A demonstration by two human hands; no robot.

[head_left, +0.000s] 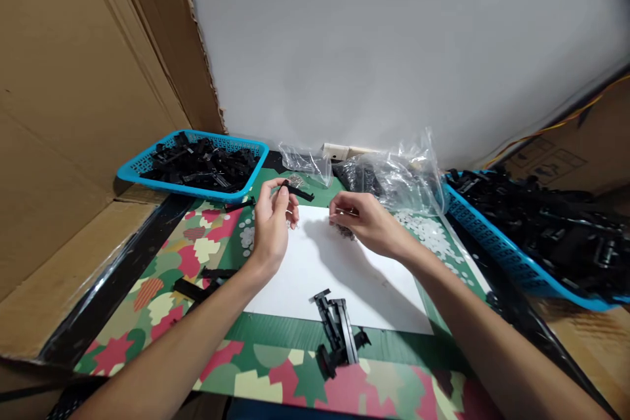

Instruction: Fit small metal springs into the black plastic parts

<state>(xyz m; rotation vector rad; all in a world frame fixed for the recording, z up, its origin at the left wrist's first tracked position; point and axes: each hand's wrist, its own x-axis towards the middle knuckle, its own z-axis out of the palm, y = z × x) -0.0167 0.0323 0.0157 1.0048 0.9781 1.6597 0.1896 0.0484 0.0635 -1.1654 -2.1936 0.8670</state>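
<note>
Head view. Clock positions are taken from the middle of the white sheet point(295, 292), with 12 at the wall. The left grip point(272, 226), at 11, closes thumb and fingers on a black part point(301, 193), which lies above the sheet's far edge and projects toward 1. The right grip point(367, 218), at 1, has its fingertips drawn nearly together over a small dark pile point(346, 232); whether it holds a piece cannot be told.

Possible faults: the black part, pinched near one end, could slip or pivot if the thumb relaxes. A brush of the right fingers could scatter the pile, whose pieces are probably easy to lose. The left forearm, sweeping toward 9, could push the loose parts point(194, 287) beside it. A knock to the heaped basket at 3 could spill its load.

Containers: at 10, a blue basket point(207, 193) holds a tangle of black parts. At 3, a second basket point(497, 246) carries a similar heap reaching its rim. At 1, a clear bag point(411, 177) encloses dark contents; a smaller bag point(308, 163), at 12, shows no identifiable contents. Uncontained, white discs lie at 10 point(247, 236) and 2 point(429, 235), and a cluster of parts point(339, 328) straddles the sheet's edge at 6.
</note>
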